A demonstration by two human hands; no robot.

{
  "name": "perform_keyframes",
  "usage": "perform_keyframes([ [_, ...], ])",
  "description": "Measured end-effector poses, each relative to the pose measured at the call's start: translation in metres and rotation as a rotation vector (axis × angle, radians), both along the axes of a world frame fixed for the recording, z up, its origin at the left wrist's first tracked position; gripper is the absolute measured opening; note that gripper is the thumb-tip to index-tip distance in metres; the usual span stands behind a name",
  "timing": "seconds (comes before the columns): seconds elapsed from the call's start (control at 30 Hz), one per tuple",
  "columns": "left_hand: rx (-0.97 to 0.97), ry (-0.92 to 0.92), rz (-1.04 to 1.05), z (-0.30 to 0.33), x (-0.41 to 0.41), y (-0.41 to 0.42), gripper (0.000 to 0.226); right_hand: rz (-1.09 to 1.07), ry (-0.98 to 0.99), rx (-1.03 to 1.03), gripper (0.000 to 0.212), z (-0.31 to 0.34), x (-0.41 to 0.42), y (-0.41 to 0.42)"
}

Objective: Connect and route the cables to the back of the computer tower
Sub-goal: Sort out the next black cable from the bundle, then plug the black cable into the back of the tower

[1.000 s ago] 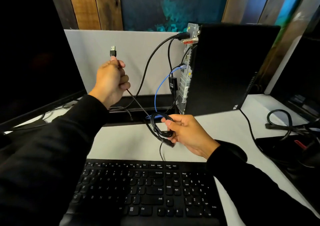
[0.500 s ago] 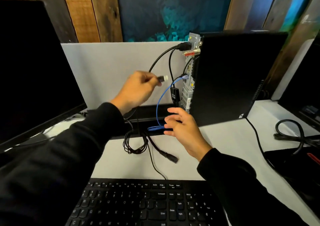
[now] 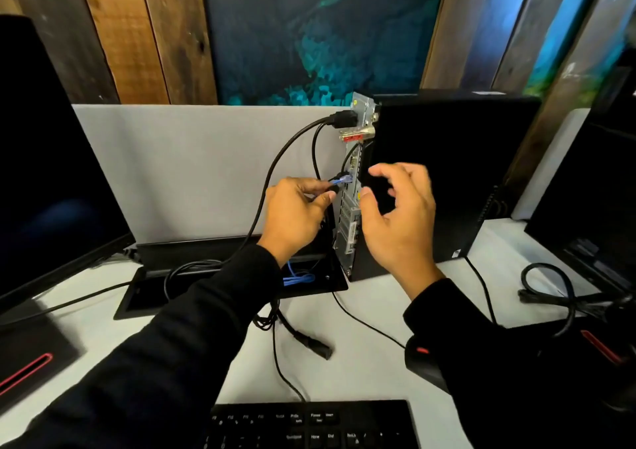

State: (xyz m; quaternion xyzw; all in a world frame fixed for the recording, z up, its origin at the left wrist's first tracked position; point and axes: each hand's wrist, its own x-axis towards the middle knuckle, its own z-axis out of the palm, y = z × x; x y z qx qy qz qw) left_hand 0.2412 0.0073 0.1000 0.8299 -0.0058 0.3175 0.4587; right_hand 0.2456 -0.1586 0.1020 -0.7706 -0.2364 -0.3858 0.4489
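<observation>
Plug of thin black cable (image 3: 332,191), pinched in left hand (image 3: 292,214), should be squared to silver rear panel (image 3: 349,207) before insertion; right hand (image 3: 395,214) hovers loosely spread, empty.

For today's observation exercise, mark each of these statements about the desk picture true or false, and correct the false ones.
1. The left hand pinches a black plug beside the back of the computer tower. True.
2. The right hand grips the blue cable. False: its fingers are loosely spread and hold nothing; it hovers by the tower's rear edge.
3. A thick black cable is already plugged in near the top of the tower's back. True.
4. The keyboard lies on top of the tower. False: it lies on the desk, at the near edge of the view.
5. A loose black connector lies on the desk, plugged into nothing. True.
</observation>
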Motion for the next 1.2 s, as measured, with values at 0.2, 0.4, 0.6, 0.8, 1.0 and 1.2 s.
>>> perform_keyframes([
  [0.2, 0.037, -0.096, 0.148, 0.016, 0.019, -0.007, 0.014, -0.14, -0.192, -0.104, 0.046, 0.056, 0.038, -0.002],
  [0.4, 0.326, -0.099, 0.252, 0.02, 0.031, -0.008, 0.015, -0.162, -0.166, -0.19, 0.038, 0.07, 0.061, -0.002],
  [0.6, 0.44, 0.039, 0.26, 0.026, 0.042, -0.003, 0.019, -0.161, -0.204, -0.155, 0.035, 0.067, 0.064, -0.002],
  [0.8, 0.415, 0.205, 0.129, 0.031, 0.052, 0.006, 0.027, -0.162, -0.243, -0.122, 0.034, 0.063, 0.068, -0.001],
  [1.0, 0.459, 0.15, -0.022, 0.038, 0.055, 0.016, 0.024, -0.164, -0.255, -0.082, 0.033, 0.061, 0.069, 0.003],
  [1.2, 0.322, 0.097, -0.031, 0.028, 0.056, 0.018, 0.015, -0.157, -0.263, -0.075, 0.033, 0.06, 0.069, 0.003],
])
